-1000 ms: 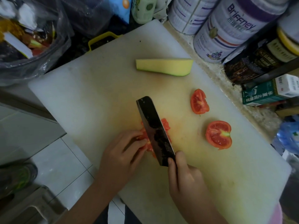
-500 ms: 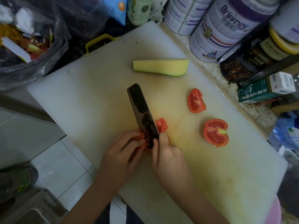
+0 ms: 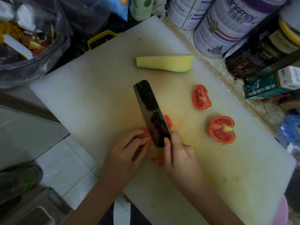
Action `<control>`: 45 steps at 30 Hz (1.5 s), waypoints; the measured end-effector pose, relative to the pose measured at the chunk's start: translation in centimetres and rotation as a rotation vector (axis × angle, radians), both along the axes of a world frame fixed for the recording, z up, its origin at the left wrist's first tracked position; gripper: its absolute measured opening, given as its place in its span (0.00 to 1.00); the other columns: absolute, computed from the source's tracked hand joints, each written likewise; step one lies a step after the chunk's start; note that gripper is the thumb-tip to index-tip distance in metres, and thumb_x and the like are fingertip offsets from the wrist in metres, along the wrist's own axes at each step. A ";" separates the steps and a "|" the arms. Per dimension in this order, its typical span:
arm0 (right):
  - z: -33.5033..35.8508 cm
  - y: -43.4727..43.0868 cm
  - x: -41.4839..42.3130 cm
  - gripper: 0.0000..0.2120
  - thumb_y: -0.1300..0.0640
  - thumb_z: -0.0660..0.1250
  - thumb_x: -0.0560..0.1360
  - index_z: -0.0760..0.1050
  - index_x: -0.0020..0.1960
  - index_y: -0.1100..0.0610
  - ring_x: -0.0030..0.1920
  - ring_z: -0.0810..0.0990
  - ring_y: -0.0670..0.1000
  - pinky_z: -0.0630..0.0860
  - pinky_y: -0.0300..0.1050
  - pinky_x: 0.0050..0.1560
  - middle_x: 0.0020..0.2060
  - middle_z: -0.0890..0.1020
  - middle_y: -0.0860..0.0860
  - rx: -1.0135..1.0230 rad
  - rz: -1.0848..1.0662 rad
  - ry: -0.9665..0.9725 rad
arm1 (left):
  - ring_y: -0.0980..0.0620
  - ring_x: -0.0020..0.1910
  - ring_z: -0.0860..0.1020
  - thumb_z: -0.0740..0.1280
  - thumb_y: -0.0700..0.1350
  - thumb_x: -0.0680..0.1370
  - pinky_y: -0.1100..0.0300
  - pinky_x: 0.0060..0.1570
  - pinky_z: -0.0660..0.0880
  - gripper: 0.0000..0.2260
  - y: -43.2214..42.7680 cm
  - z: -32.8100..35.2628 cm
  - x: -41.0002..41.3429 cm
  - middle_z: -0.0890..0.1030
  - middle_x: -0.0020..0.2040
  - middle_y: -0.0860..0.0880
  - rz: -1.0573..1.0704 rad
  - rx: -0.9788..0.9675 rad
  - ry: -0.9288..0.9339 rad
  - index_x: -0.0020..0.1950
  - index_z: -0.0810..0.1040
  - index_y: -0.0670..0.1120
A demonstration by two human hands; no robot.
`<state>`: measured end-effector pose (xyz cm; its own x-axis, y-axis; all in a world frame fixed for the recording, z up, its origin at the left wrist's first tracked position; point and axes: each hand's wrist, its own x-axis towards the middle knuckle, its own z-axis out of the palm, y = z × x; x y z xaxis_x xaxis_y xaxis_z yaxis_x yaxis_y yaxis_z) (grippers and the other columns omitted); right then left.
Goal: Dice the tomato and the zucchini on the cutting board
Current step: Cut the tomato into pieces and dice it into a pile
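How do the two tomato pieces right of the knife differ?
The farther tomato piece is a narrow wedge; the nearer tomato piece is a rounder, bigger half. The nearer one shows a pale green core; the farther one shows no green. Both lie cut side up.

The big white tin (image 3: pixel 227 28) at the back says "Briffney" in dark letters. The green box (image 3: pixel 266 88) on the right has white Chinese writing, too small to read for sure.
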<state>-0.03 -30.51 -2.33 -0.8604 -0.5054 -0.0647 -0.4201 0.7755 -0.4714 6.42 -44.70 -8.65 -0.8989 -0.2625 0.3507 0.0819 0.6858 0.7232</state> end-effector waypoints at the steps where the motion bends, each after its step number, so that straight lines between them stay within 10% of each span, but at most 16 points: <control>1: 0.2 0.3 0.0 0.10 0.49 0.52 0.80 0.64 0.47 0.54 0.19 0.67 0.50 0.62 0.47 0.19 0.22 0.68 0.47 -0.010 -0.009 -0.005 | 0.49 0.55 0.80 0.69 0.42 0.76 0.60 0.59 0.75 0.08 0.0 0.0 0.0 0.82 0.54 0.44 0.004 0.001 -0.001 0.49 0.84 0.38; 20: 0.7 5.9 5.7 0.12 0.35 0.47 0.78 0.59 0.43 0.41 0.20 0.69 0.46 0.63 0.42 0.20 0.23 0.72 0.51 -0.115 -0.113 -0.169 | 0.50 0.56 0.78 0.68 0.41 0.77 0.64 0.63 0.71 0.08 -0.2 0.1 0.4 0.81 0.54 0.44 -0.019 -0.014 -0.023 0.51 0.83 0.38; 39: -0.2 1.1 2.0 0.08 0.51 0.52 0.80 0.64 0.51 0.55 0.17 0.59 0.43 0.47 0.29 0.21 0.23 0.62 0.41 0.008 -0.076 -0.095 | 0.46 0.58 0.74 0.68 0.47 0.76 0.61 0.57 0.71 0.09 0.5 0.2 0.1 0.77 0.59 0.43 -0.079 -0.112 -0.093 0.50 0.83 0.43; 45: 0.5 0.0 -0.3 0.08 0.51 0.53 0.80 0.66 0.49 0.54 0.18 0.63 0.45 0.56 0.38 0.19 0.23 0.62 0.40 -0.053 -0.091 -0.005 | 0.44 0.59 0.74 0.70 0.50 0.75 0.55 0.57 0.74 0.12 0.6 0.7 0.4 0.77 0.60 0.42 -0.105 -0.154 -0.142 0.52 0.83 0.43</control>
<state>-0.31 -30.46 -1.84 -0.9026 -0.4282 -0.0437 -0.3469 0.7840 -0.5148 6.83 -44.11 -7.94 -0.9615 -0.1183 0.2478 0.0637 0.7818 0.6202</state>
